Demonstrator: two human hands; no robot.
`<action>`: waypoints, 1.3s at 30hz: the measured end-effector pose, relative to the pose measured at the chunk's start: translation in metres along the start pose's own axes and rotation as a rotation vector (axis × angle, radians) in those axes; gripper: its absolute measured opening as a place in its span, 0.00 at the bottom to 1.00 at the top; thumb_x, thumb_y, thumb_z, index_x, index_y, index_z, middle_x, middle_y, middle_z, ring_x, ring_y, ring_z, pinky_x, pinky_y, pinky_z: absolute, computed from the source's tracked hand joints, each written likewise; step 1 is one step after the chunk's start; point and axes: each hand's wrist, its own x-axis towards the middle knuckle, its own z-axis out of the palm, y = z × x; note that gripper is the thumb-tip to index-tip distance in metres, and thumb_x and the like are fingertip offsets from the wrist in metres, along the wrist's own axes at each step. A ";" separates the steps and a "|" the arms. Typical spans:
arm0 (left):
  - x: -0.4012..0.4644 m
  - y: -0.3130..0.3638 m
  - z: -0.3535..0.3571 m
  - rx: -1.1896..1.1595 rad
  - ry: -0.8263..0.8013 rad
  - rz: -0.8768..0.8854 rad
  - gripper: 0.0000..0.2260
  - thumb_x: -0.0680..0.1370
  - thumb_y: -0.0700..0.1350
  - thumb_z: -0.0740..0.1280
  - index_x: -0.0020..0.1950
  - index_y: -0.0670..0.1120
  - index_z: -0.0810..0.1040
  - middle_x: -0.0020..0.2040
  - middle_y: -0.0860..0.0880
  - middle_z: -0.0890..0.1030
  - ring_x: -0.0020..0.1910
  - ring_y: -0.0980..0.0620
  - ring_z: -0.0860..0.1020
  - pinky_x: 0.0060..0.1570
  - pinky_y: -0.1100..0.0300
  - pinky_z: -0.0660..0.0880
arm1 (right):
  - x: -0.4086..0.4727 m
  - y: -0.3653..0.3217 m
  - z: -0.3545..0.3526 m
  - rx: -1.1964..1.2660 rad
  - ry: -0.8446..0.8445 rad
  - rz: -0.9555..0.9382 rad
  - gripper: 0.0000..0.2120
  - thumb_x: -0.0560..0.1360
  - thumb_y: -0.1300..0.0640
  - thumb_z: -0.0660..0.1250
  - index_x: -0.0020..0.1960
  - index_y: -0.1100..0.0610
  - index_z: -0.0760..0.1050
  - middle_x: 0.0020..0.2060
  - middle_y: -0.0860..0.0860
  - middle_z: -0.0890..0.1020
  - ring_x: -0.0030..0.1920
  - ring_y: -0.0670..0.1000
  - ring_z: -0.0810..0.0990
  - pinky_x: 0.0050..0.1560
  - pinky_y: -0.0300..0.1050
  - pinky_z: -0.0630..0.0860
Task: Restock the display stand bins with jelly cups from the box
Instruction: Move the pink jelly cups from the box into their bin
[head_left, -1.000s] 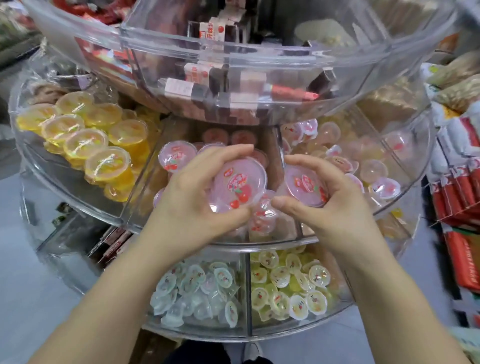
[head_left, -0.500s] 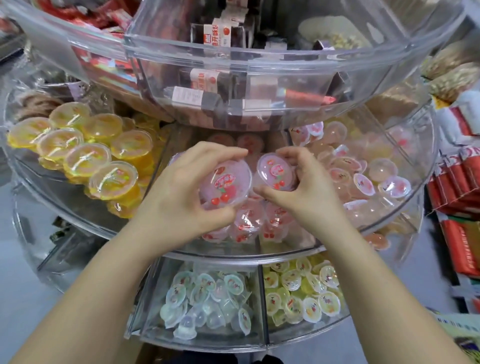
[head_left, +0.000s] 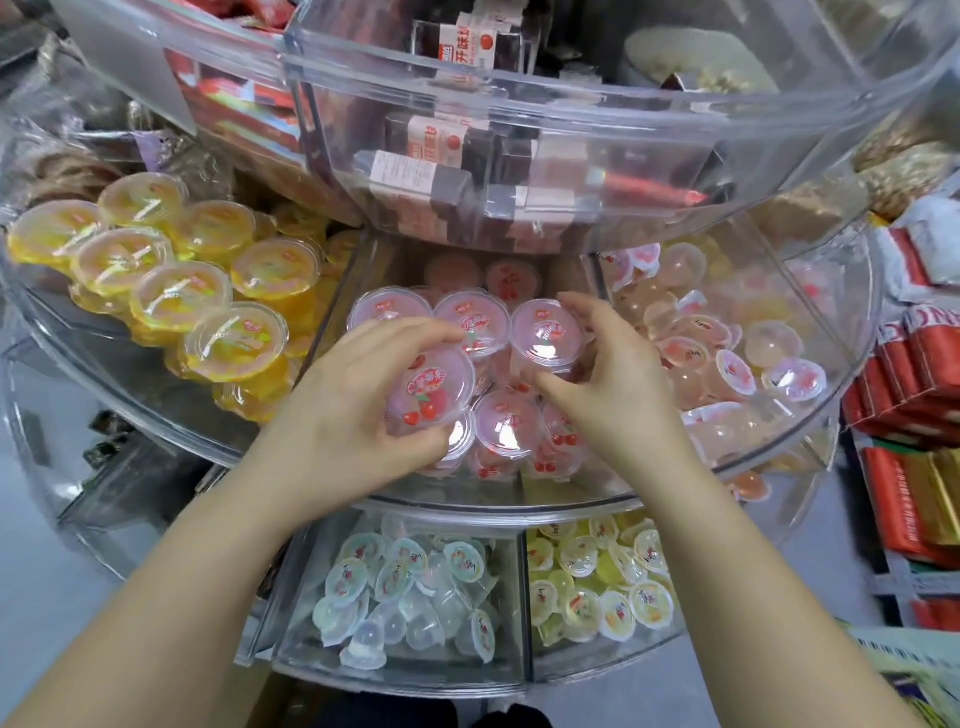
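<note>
Now two hands: left hand (head_left: 337, 415) grips one pink cup (head_left: 428, 392); right hand (head_left: 613, 395) grips another (head_left: 545, 332).

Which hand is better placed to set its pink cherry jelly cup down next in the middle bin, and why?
Probably the right hand: its pink cup already stands upright in line with the back row of cups. The left hand holds its cup tilted, above the front cups.

Your display stand (head_left: 597, 111) is clear, glossy plastic with smooth walls. The pink jelly cups (head_left: 470, 322) at the centre are shiny see-through plastic with smooth printed film lids; at 3 o'clock, red packets (head_left: 930, 353) look glossy.
</note>
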 end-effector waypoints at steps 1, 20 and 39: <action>0.000 0.000 0.000 0.005 -0.001 0.003 0.25 0.65 0.45 0.69 0.63 0.44 0.75 0.58 0.55 0.75 0.59 0.58 0.71 0.61 0.74 0.61 | 0.000 0.000 0.001 0.003 0.004 0.002 0.30 0.67 0.53 0.75 0.66 0.51 0.68 0.55 0.43 0.76 0.44 0.43 0.71 0.45 0.31 0.67; -0.033 -0.021 -0.032 -0.013 0.187 -0.062 0.24 0.66 0.47 0.71 0.61 0.51 0.75 0.53 0.49 0.72 0.56 0.60 0.70 0.58 0.70 0.65 | -0.030 -0.029 -0.003 0.103 0.128 -0.239 0.22 0.68 0.53 0.73 0.60 0.50 0.71 0.50 0.41 0.70 0.34 0.38 0.72 0.45 0.23 0.66; -0.037 -0.029 -0.019 0.252 0.113 0.016 0.19 0.67 0.40 0.76 0.57 0.42 0.80 0.55 0.43 0.78 0.53 0.44 0.76 0.55 0.59 0.68 | -0.046 -0.041 0.035 0.153 -0.116 -0.205 0.13 0.70 0.59 0.72 0.53 0.51 0.77 0.39 0.37 0.71 0.35 0.46 0.74 0.41 0.25 0.67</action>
